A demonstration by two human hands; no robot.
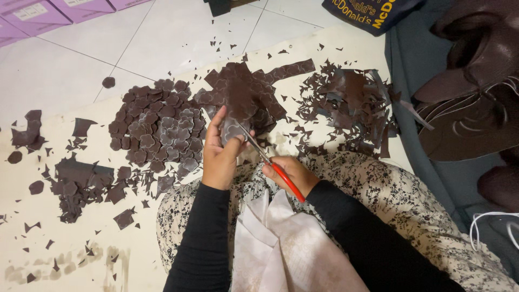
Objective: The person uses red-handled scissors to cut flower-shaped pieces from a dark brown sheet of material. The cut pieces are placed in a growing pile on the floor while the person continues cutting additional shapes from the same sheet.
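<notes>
Seated on the floor, a person cuts flower shapes out of dark brown sheet, hands at work over the lap
Far left: loose brown offcuts (75, 186) and small slivers lie scattered on the cream mat (81, 254), with lilac boxes (38, 13) on the white tiles beyond
Finished pile: a heap of cut flower shapes (159, 132) sits just left of the hands, each piece scalloped with a pale traced outline
Left hand: the left hand (220, 154) pinches a small brown piece (235, 131) between thumb and fingers, held upright above the mat
Scissors: the red-handled scissors (270, 166) meet the piece's lower edge, blades slightly apart
Right hand: the right hand (292, 173) is closed around the red handles
Step in hand: trimming along the traced scallops looks under way; the next snip seems to call for turning the piece to follow the curve
Uncut stock: marked brown strips (248, 89) lie just behind the hands
Right: a tangle of waste trimmings (348, 103), then larger dark brown folded sheets (476, 92) on grey cloth
</notes>
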